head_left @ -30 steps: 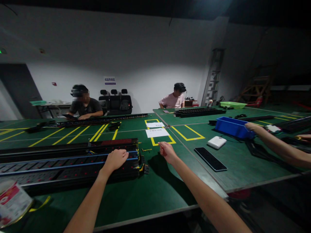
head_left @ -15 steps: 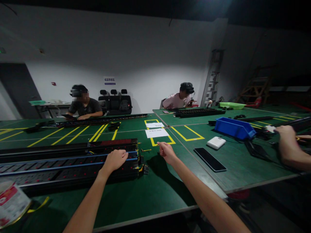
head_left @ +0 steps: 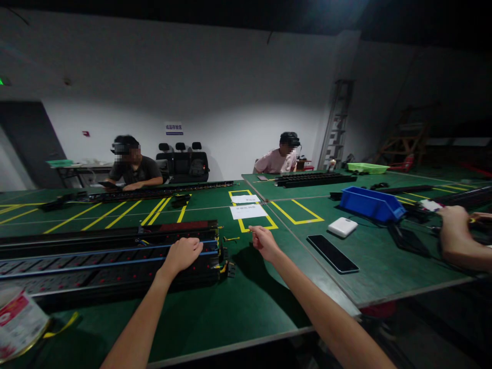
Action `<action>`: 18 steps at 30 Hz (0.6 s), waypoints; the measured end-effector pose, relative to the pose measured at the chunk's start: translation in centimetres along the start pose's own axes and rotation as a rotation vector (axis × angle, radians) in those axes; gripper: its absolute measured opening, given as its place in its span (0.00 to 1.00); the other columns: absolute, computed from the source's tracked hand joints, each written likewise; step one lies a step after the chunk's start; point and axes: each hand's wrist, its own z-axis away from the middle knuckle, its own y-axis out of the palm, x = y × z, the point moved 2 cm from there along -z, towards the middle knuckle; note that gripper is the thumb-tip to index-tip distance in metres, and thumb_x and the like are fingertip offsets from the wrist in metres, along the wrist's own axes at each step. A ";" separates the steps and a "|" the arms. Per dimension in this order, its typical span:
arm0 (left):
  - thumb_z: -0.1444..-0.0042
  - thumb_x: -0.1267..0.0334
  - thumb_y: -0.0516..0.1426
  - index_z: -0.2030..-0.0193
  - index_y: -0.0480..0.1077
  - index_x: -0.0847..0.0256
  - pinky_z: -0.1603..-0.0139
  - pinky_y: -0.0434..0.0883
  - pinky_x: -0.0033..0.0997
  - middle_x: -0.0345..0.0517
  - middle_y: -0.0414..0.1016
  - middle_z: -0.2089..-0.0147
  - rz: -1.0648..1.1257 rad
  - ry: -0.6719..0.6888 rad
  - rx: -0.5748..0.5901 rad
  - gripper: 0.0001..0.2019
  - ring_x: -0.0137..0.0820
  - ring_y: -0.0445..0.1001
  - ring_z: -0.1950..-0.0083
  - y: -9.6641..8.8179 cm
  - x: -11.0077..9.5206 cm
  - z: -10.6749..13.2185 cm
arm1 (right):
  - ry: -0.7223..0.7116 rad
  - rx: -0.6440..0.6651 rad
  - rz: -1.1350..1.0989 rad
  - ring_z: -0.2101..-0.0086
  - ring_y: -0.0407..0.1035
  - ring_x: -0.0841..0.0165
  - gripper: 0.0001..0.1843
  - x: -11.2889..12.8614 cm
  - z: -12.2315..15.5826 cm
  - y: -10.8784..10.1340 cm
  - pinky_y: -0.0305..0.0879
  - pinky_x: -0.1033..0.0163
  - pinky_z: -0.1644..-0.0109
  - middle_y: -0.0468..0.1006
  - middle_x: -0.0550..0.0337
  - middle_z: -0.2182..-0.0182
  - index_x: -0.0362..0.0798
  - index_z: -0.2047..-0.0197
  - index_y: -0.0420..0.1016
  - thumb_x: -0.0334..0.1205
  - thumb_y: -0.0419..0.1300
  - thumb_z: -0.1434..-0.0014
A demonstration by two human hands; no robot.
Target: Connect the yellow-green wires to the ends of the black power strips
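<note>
My left hand [head_left: 186,253] lies over the right part of a long black power strip [head_left: 126,271] with red dots and blue edge strips. Its fingers are curled down onto the strip, their tips partly hidden. Yellow wires and small black connectors [head_left: 229,269] stick out at the strip's right end. Just right of that end, my right hand [head_left: 264,241] is held above the green table, thumb and forefinger pinched together. Something tiny may be at the fingertips, too small to name. A short yellow wire [head_left: 231,239] is close to this hand.
White paper sheets [head_left: 248,211] lie ahead, with a phone [head_left: 332,253], a white box-shaped device [head_left: 342,227] and a blue bin [head_left: 371,203] to the right. A paper-wrapped tub [head_left: 21,325] stands at near left. Two people sit opposite; another person's hands [head_left: 457,230] work at far right.
My hands hold nearly the same position. The person seated across at right has leaned slightly left, and the hand at far right has shifted a little.
</note>
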 end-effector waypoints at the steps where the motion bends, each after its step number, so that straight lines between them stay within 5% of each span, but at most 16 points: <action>1: 0.31 0.53 0.45 0.70 0.72 0.57 0.61 0.67 0.31 0.49 0.80 0.64 0.000 0.001 0.000 0.22 0.40 0.79 0.60 0.0 0.0 0.0 | 0.003 0.000 0.002 0.86 0.52 0.80 0.20 0.0 0.0 0.0 0.39 0.69 0.83 0.62 0.74 0.84 0.49 0.73 0.65 0.46 0.73 0.58; 18: 0.31 0.53 0.45 0.71 0.71 0.57 0.61 0.66 0.30 0.48 0.80 0.66 0.011 0.003 -0.002 0.22 0.38 0.79 0.61 -0.1 0.1 0.0 | 0.018 -0.002 0.020 0.85 0.52 0.79 0.18 -0.1 0.0 0.0 0.41 0.69 0.82 0.62 0.73 0.84 0.50 0.73 0.66 0.45 0.71 0.56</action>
